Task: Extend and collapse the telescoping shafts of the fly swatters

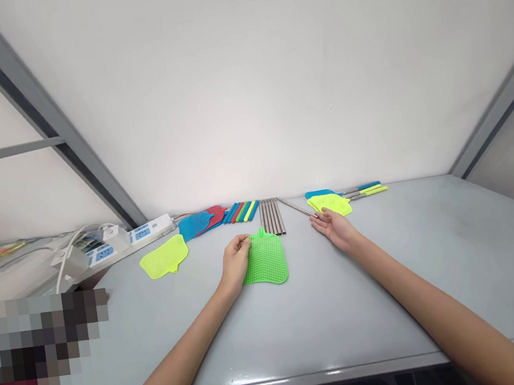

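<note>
Green mesh paddle (268,263) is pinched in left hand (236,260), tab (262,232) at 12 o'clock, while metal rod (296,207) slants toward 10 o'clock from nearer right hand (337,231), whose grip I can't tell.

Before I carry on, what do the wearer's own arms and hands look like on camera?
Both the left hand and the right hand are ungloved. The left forearm and right forearm are slim, bare and taper toward the wrists, with no sleeve, watch or bracelet in view. I can't make out any rings.
</note>
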Tool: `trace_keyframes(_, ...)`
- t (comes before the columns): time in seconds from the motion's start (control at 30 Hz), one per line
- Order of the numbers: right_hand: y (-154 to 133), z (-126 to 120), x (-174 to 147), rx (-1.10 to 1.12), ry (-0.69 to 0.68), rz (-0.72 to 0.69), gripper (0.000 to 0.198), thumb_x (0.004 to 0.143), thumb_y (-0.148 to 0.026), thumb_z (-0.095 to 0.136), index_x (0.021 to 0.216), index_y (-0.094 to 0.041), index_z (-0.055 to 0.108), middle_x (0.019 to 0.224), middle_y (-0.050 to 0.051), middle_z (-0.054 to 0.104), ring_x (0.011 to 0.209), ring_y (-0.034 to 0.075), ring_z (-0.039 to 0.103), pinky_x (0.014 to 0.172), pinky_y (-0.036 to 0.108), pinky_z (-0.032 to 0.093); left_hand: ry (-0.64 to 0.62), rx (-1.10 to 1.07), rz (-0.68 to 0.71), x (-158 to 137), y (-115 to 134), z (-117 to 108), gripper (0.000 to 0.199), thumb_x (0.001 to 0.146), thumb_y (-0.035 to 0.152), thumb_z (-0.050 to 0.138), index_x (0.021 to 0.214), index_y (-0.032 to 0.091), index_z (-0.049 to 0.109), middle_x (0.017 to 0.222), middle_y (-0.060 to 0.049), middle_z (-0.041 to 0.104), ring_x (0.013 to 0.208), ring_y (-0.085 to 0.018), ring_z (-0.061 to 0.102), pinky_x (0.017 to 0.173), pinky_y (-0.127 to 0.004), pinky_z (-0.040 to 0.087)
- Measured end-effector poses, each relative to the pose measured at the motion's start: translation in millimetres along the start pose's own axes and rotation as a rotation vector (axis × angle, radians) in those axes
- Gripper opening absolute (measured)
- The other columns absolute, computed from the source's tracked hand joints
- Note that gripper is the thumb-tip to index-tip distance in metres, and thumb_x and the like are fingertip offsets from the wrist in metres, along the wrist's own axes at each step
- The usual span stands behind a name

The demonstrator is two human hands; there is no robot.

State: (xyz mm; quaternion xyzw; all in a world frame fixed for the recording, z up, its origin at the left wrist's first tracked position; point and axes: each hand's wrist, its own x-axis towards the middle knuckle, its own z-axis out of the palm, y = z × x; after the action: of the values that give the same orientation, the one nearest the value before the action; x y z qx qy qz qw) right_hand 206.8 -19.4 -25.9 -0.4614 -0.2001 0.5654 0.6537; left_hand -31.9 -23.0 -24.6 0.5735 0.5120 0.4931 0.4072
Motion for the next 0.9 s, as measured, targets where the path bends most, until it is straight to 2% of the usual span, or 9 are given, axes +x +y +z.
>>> trace_keyframes(0.2, 5, -1, -1, -0.114, -0.030, -0.057, 0.016, 0.074, -0.010, 0.040, 0.086, -0.017, 0.050, 0.110, 0.005, 0.048, 0.093, 0.013, 0.056, 0.078, 0.024, 0.049, 0.004, 0.022, -0.004, -1, 3, 1, 0.016, 0.068, 0.029, 0.049, 0.073, 0.016, 0.057, 0.067, 0.001, 0.055, 0.063, -0.013, 0.049, 0.060, -0.023, 0.036)
trace_keyframes(0.4, -3, -3, -3, -0.301, -0.071, -0.070, 0.010, 0.075, -0.017, 0.045, 0.077, -0.014, 0.054, 0.106, 0.008, 0.052, 0.091, 0.014, 0.057, 0.076, 0.020, 0.050, 0.003, 0.040, -0.001, -1, 4, 2, 0.017, 0.067, 0.031, 0.049, 0.073, 0.017, 0.057, 0.068, 0.001, 0.056, 0.064, -0.014, 0.049, 0.060, -0.024, 0.036)
trace_keyframes(0.53, -17, -5, -10, -0.488, -0.109, -0.033, 0.011, 0.072, -0.020, 0.051, 0.072, -0.011, 0.057, 0.098, 0.011, 0.057, 0.081, 0.016, 0.061, 0.069, 0.021, 0.052, 0.007, 0.043, 0.005, -2, 5, 2, 0.017, 0.067, 0.030, 0.049, 0.073, 0.016, 0.057, 0.069, 0.001, 0.056, 0.065, -0.014, 0.049, 0.062, -0.024, 0.036)
trace_keyframes(0.67, -31, -12, -13, -0.692, -0.101, -0.033, 0.020, 0.071, -0.028, 0.052, 0.067, -0.010, 0.059, 0.088, 0.013, 0.061, 0.064, 0.016, 0.063, 0.055, 0.023, 0.053, 0.004, 0.047, 0.009, -1, 5, 2, 0.017, 0.067, 0.030, 0.049, 0.073, 0.016, 0.057, 0.068, 0.001, 0.055, 0.065, -0.013, 0.048, 0.062, -0.024, 0.036)
trace_keyframes(0.8, -42, -24, -8, -0.898, 0.010, -0.121, 0.030, 0.073, -0.032, 0.046, 0.062, -0.008, 0.059, 0.073, 0.015, 0.063, 0.038, 0.011, 0.053, 0.034, 0.023, 0.042, 0.002, 0.051, 0.012, -1, 4, 2, 0.017, 0.067, 0.030, 0.049, 0.072, 0.016, 0.057, 0.066, 0.001, 0.054, 0.063, -0.013, 0.048, 0.061, -0.023, 0.036)
trace_keyframes(0.9, -44, -26, -8, -0.994, 0.028, -0.224, 0.031, 0.074, -0.033, 0.043, 0.067, -0.010, 0.062, 0.075, 0.011, 0.064, 0.037, 0.007, 0.048, 0.034, 0.019, 0.037, 0.001, 0.051, 0.011, -1, 4, 2, 0.018, 0.067, 0.031, 0.049, 0.073, 0.016, 0.057, 0.067, 0.001, 0.055, 0.063, -0.013, 0.048, 0.060, -0.023, 0.035)
